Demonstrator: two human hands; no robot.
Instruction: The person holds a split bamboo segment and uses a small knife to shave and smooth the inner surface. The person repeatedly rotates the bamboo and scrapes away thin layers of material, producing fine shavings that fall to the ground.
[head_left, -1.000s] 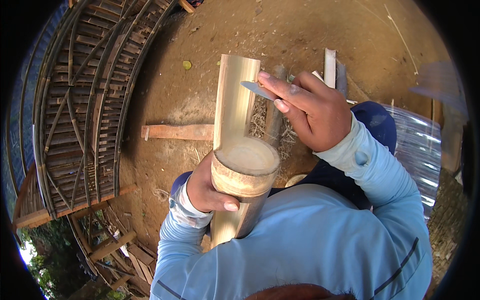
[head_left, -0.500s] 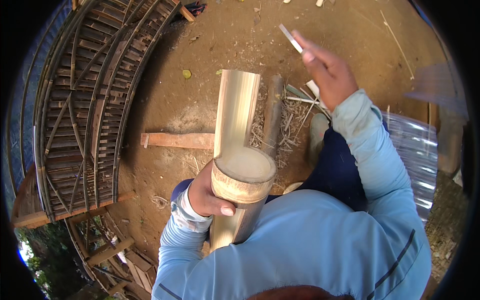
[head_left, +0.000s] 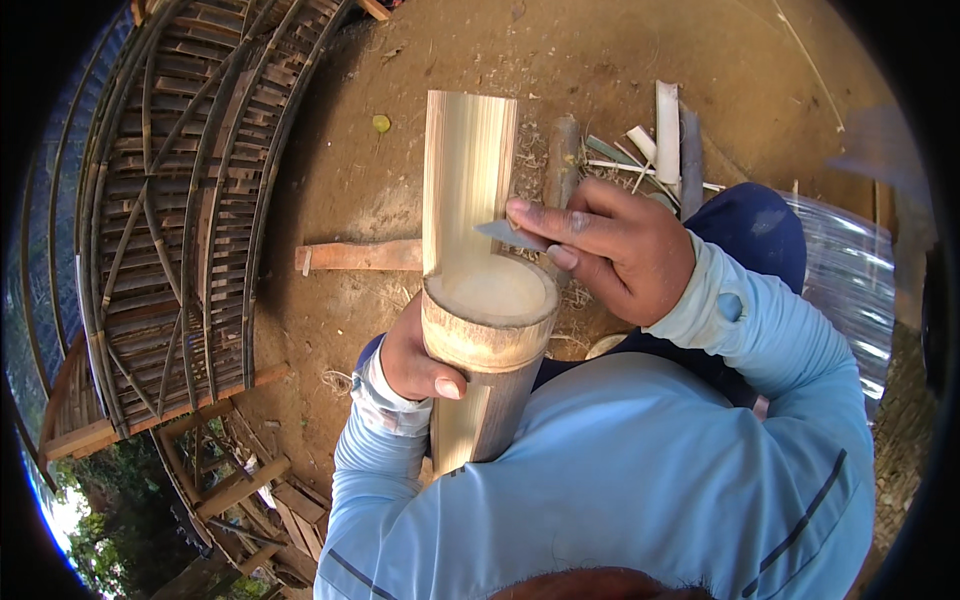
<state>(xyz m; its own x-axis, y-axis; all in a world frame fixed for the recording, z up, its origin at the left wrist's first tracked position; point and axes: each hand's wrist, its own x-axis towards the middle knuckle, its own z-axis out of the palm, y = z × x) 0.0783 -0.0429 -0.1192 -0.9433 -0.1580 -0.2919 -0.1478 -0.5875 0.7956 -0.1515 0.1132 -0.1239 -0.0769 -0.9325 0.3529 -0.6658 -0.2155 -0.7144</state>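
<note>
My left hand (head_left: pixel 420 360) wraps round a bamboo tube (head_left: pixel 492 345) at its left side, with the thumb across the front. The tube stands upright against my body, its pale round end facing up. Along its far left side runs a long split bamboo piece (head_left: pixel 468 165), its pale grooved inner face showing; I cannot tell whether the two are joined. Over the far edge of the tube's end, my right hand (head_left: pixel 630 250) pinches a small flat grey blade (head_left: pixel 508 235) between thumb and fingers. The blade's tip points left, in front of the split piece.
A bamboo slatted structure (head_left: pixel 210 200) stands along the left. A flat reddish wooden strip (head_left: pixel 365 256) lies on the dirt floor beyond the tube. Bamboo offcuts (head_left: pixel 667 130) and a round length of bamboo (head_left: pixel 562 155) lie farther off. Clear corrugated sheeting (head_left: pixel 850 290) is at the right.
My right hand has come down and left with the blade, from out at the far right to just above the tube's end. My left hand keeps its grip.
</note>
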